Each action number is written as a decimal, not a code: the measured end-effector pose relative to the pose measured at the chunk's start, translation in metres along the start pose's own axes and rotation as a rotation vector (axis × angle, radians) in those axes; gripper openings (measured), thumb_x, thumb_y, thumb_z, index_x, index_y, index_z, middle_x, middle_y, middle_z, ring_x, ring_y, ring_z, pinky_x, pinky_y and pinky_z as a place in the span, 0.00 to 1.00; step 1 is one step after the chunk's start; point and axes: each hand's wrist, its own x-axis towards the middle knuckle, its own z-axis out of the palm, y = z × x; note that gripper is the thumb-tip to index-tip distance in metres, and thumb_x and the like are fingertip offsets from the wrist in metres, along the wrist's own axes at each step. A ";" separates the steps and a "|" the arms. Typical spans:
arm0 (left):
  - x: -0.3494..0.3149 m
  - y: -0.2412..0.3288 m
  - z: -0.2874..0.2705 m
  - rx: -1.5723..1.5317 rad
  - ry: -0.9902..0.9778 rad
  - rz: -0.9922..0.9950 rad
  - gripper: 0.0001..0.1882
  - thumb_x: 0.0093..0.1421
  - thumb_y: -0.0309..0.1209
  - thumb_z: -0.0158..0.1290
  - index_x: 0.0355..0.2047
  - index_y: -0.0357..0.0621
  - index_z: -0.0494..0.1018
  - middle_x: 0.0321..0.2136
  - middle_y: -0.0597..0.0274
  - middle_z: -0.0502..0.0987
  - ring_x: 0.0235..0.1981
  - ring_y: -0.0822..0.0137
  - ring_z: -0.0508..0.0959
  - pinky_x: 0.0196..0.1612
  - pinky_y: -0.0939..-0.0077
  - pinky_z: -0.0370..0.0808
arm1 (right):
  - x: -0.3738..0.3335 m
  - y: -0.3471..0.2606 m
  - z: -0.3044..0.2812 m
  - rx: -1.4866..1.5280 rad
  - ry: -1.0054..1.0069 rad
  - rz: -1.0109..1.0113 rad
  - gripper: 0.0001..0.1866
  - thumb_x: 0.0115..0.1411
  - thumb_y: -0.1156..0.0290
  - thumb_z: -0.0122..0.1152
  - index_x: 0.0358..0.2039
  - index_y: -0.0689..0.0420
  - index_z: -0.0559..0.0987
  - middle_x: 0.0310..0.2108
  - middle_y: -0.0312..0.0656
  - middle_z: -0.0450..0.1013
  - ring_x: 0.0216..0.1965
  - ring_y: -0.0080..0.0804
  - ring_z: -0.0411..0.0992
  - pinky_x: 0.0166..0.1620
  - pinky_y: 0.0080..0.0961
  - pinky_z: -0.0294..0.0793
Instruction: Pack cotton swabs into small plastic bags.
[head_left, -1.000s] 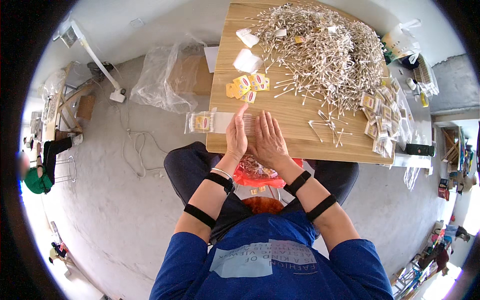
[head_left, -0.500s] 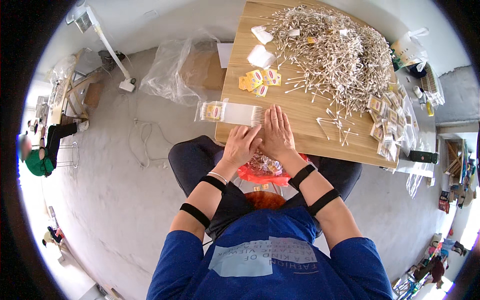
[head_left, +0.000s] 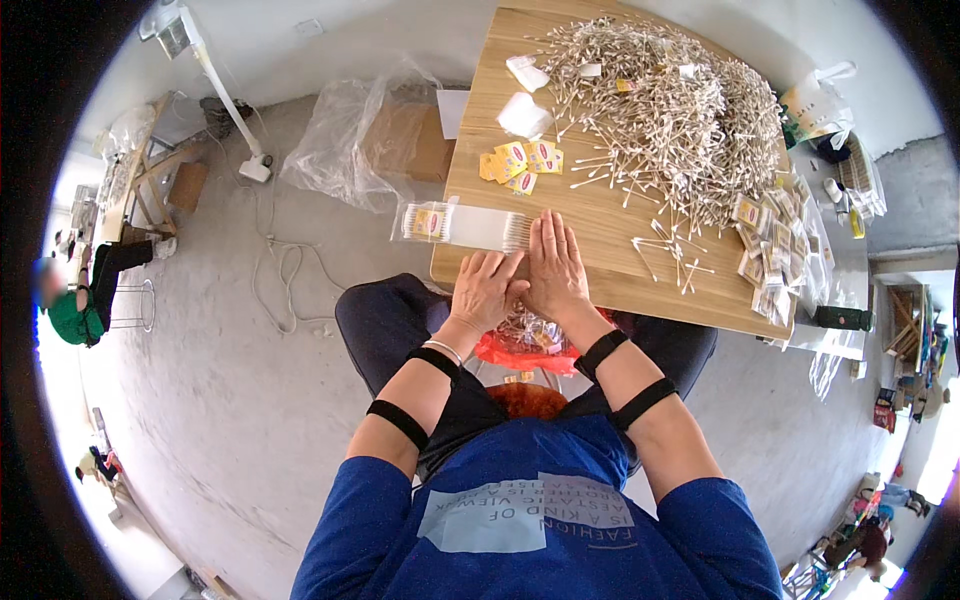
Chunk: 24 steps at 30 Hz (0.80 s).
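At the centre of the frame, the right hand (head_left: 556,262) lies flat on the tabletop (head_left: 600,215), open with fingers extended and together, its inner edge beside a row of cotton swabs (head_left: 516,232); this placement probably serves as a straight stop that keeps the row aligned. The left hand (head_left: 486,290) is bent at the near ends of the swabs, apparently to level them; whether its fingers pinch anything cannot be told. A white strip (head_left: 478,228) joins the row to a clear packet (head_left: 398,226) at centre left, containing swabs and a yellow card (head_left: 428,223). Below the tabletop edge, a red plastic bag (head_left: 497,352) holds what appear to be swab packets, presumably within easy reach. Filled packets (head_left: 775,250) lie heaped at right, beneath the loose swab pile (head_left: 660,120) at upper right.
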 end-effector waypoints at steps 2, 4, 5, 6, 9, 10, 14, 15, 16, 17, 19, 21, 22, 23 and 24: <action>0.002 0.004 -0.003 0.015 -0.034 -0.075 0.27 0.59 0.49 0.48 0.55 0.50 0.67 0.35 0.59 0.68 0.38 0.57 0.70 0.44 0.62 0.66 | 0.001 -0.003 -0.005 -0.025 -0.056 0.010 0.48 0.52 0.56 0.55 0.65 0.69 0.46 0.68 0.58 0.40 0.70 0.49 0.37 0.70 0.41 0.37; 0.002 0.003 -0.002 0.041 -0.064 -0.083 0.27 0.59 0.50 0.47 0.55 0.51 0.66 0.36 0.59 0.69 0.39 0.57 0.70 0.44 0.62 0.66 | 0.001 -0.003 -0.006 -0.052 -0.112 0.023 0.46 0.56 0.55 0.52 0.65 0.69 0.45 0.68 0.57 0.38 0.70 0.48 0.36 0.70 0.40 0.36; 0.003 0.003 -0.002 0.066 -0.094 -0.092 0.28 0.60 0.51 0.46 0.56 0.51 0.66 0.36 0.59 0.69 0.39 0.57 0.70 0.44 0.62 0.66 | 0.000 -0.002 -0.004 -0.044 -0.081 0.013 0.45 0.56 0.56 0.52 0.65 0.68 0.46 0.68 0.57 0.39 0.70 0.48 0.36 0.70 0.40 0.36; 0.003 0.004 -0.001 0.065 -0.093 -0.091 0.28 0.60 0.51 0.46 0.56 0.51 0.66 0.36 0.59 0.69 0.39 0.57 0.70 0.44 0.62 0.66 | -0.001 -0.001 -0.003 -0.037 -0.051 0.004 0.45 0.55 0.57 0.53 0.65 0.68 0.46 0.68 0.57 0.39 0.70 0.48 0.37 0.70 0.40 0.37; 0.002 0.002 0.000 0.056 -0.077 -0.085 0.28 0.60 0.52 0.46 0.56 0.51 0.66 0.36 0.59 0.69 0.39 0.57 0.70 0.44 0.62 0.66 | 0.000 -0.003 -0.005 -0.033 -0.061 0.006 0.44 0.55 0.58 0.53 0.65 0.68 0.47 0.68 0.57 0.39 0.70 0.48 0.38 0.70 0.40 0.37; 0.002 0.003 0.000 0.045 -0.078 -0.097 0.29 0.60 0.52 0.46 0.56 0.51 0.66 0.36 0.58 0.69 0.39 0.57 0.70 0.44 0.62 0.65 | 0.000 -0.002 -0.004 -0.034 -0.059 0.006 0.44 0.55 0.58 0.53 0.65 0.68 0.47 0.68 0.57 0.39 0.70 0.48 0.38 0.70 0.40 0.37; 0.009 0.008 -0.001 0.013 -0.080 -0.172 0.29 0.60 0.53 0.45 0.56 0.51 0.66 0.35 0.58 0.70 0.38 0.57 0.71 0.44 0.63 0.65 | 0.001 -0.003 -0.004 -0.061 -0.066 0.016 0.42 0.57 0.58 0.49 0.65 0.68 0.47 0.68 0.56 0.39 0.70 0.48 0.37 0.70 0.40 0.36; 0.010 0.009 -0.002 0.014 -0.079 -0.172 0.29 0.60 0.53 0.45 0.56 0.51 0.66 0.35 0.58 0.70 0.38 0.57 0.71 0.44 0.63 0.65 | 0.001 -0.003 -0.004 -0.070 -0.076 0.020 0.41 0.57 0.58 0.48 0.65 0.67 0.47 0.69 0.56 0.39 0.70 0.48 0.37 0.70 0.40 0.36; 0.011 0.010 -0.003 0.040 -0.098 -0.175 0.29 0.60 0.53 0.44 0.56 0.51 0.66 0.34 0.58 0.70 0.38 0.57 0.71 0.44 0.62 0.65 | 0.001 -0.003 -0.003 -0.069 -0.076 0.020 0.41 0.57 0.58 0.48 0.65 0.67 0.47 0.69 0.56 0.39 0.70 0.48 0.37 0.70 0.40 0.36; 0.012 0.011 -0.004 0.066 -0.118 -0.178 0.29 0.61 0.54 0.44 0.57 0.51 0.66 0.34 0.58 0.70 0.38 0.57 0.71 0.44 0.62 0.65 | 0.001 -0.002 -0.002 -0.058 -0.072 0.019 0.41 0.57 0.58 0.47 0.66 0.67 0.47 0.69 0.56 0.38 0.70 0.48 0.36 0.70 0.40 0.35; 0.012 0.012 -0.004 0.068 -0.122 -0.180 0.29 0.61 0.54 0.43 0.57 0.51 0.66 0.34 0.58 0.70 0.38 0.57 0.71 0.44 0.62 0.65 | 0.001 -0.002 -0.001 -0.047 -0.069 0.018 0.41 0.58 0.58 0.46 0.66 0.67 0.47 0.69 0.55 0.38 0.71 0.48 0.35 0.70 0.40 0.35; 0.012 0.012 -0.003 0.068 -0.126 -0.182 0.29 0.61 0.54 0.43 0.56 0.51 0.66 0.34 0.57 0.70 0.38 0.57 0.71 0.44 0.62 0.65 | 0.001 -0.001 -0.001 -0.046 -0.073 0.025 0.41 0.58 0.57 0.46 0.66 0.66 0.47 0.69 0.55 0.38 0.71 0.47 0.35 0.70 0.40 0.34; 0.012 0.012 -0.003 0.061 -0.118 -0.188 0.29 0.61 0.54 0.43 0.56 0.51 0.66 0.34 0.57 0.70 0.38 0.57 0.71 0.44 0.62 0.65 | 0.001 -0.002 -0.001 -0.046 -0.076 0.022 0.41 0.58 0.57 0.46 0.66 0.66 0.47 0.69 0.55 0.38 0.71 0.47 0.35 0.70 0.40 0.34; 0.012 0.013 -0.003 0.054 -0.110 -0.194 0.29 0.61 0.54 0.43 0.56 0.50 0.66 0.34 0.57 0.70 0.38 0.57 0.71 0.44 0.62 0.65 | 0.001 -0.002 -0.002 -0.044 -0.080 0.023 0.41 0.58 0.58 0.46 0.66 0.66 0.46 0.69 0.55 0.38 0.71 0.47 0.34 0.70 0.39 0.34; 0.012 0.013 -0.003 0.053 -0.110 -0.197 0.29 0.61 0.54 0.43 0.56 0.50 0.66 0.34 0.57 0.70 0.38 0.57 0.71 0.44 0.62 0.65 | 0.001 -0.002 -0.002 -0.042 -0.084 0.023 0.41 0.58 0.58 0.46 0.66 0.66 0.46 0.69 0.55 0.38 0.71 0.47 0.34 0.70 0.39 0.34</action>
